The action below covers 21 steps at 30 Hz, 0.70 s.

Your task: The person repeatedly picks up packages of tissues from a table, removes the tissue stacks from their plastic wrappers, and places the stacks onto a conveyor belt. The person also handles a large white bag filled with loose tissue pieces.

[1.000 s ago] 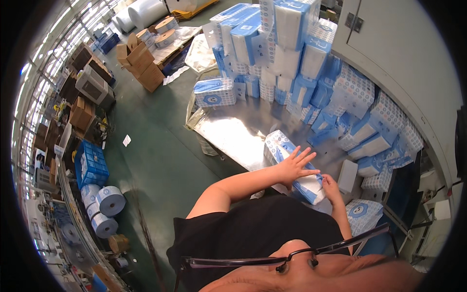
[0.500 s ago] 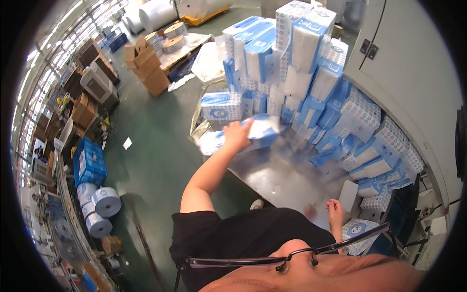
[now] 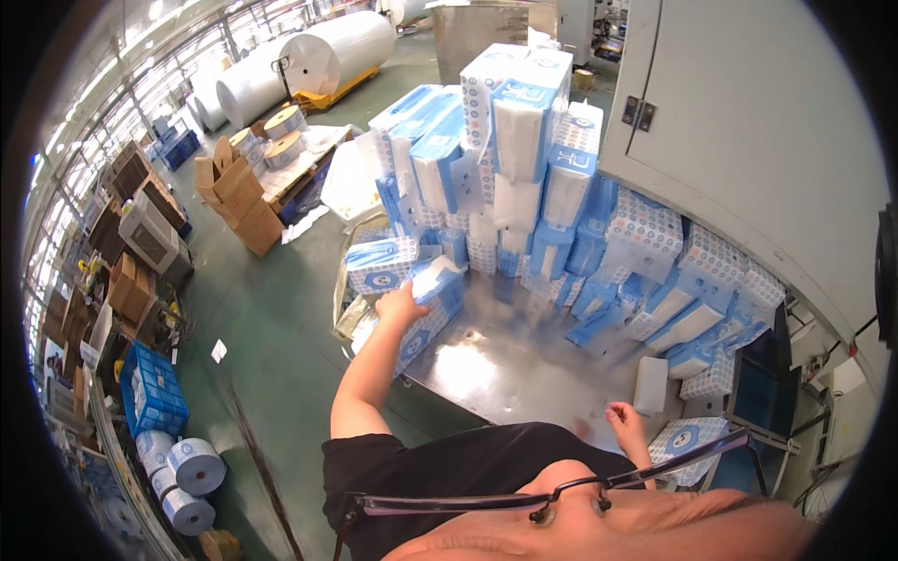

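Note:
At the table's left end my left hand (image 3: 400, 306) is closed on the near upper part of a blue-and-white tissue pack (image 3: 443, 301). The pack stands tilted next to another printed tissue pack (image 3: 382, 265). Close to the table's front edge is my right hand (image 3: 629, 430), its fingers loosely bent and a little apart, with nothing seen in them. Just beyond it lies a bare white block of tissue (image 3: 651, 385). To its right rests a printed pack (image 3: 689, 436) with a blue round emblem.
Tall stacks of tissue packs (image 3: 521, 131) line the back of the metal table (image 3: 510, 374), with more packs heaped along the right beside a grey cabinet (image 3: 748, 140). Leftward on the green floor are cardboard boxes (image 3: 238, 201), a blue crate (image 3: 152, 388) and film rolls (image 3: 196, 466).
My left hand has drawn the tissue pack nearer and turned it more upright. My right hand has shifted only slightly. The whole view has swung, so the stacks sit further left and lower.

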{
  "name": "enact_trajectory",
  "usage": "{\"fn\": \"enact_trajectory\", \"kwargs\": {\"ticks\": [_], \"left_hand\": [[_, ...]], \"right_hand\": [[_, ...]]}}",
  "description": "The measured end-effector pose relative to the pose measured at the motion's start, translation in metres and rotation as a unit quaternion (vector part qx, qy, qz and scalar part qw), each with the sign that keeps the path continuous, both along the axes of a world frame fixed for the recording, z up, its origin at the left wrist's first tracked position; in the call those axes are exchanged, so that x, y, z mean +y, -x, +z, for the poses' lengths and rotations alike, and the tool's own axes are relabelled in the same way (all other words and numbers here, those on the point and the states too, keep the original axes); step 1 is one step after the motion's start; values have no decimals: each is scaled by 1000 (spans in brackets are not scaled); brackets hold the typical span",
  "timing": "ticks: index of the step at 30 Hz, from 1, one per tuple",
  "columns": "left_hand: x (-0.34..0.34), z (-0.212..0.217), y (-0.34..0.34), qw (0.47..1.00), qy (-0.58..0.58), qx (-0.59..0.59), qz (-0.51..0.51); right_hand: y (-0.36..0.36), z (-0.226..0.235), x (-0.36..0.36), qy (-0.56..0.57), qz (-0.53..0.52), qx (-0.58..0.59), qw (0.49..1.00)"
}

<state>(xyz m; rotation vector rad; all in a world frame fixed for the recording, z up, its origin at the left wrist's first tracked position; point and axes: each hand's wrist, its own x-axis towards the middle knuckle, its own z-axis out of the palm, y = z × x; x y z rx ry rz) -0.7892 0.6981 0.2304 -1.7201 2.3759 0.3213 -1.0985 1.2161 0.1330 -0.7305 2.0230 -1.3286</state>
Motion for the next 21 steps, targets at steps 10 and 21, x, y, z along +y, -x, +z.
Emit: {"fn": "enact_trajectory", "kwargs": {"ticks": [10, 21], "left_hand": [[51, 184, 178, 694, 406, 576, -146], [97, 187, 201, 653, 443, 584, -190]], "right_hand": [[0, 32, -10, 39, 18, 7, 999], [-31, 128, -39, 117, 72, 90, 986]]}}
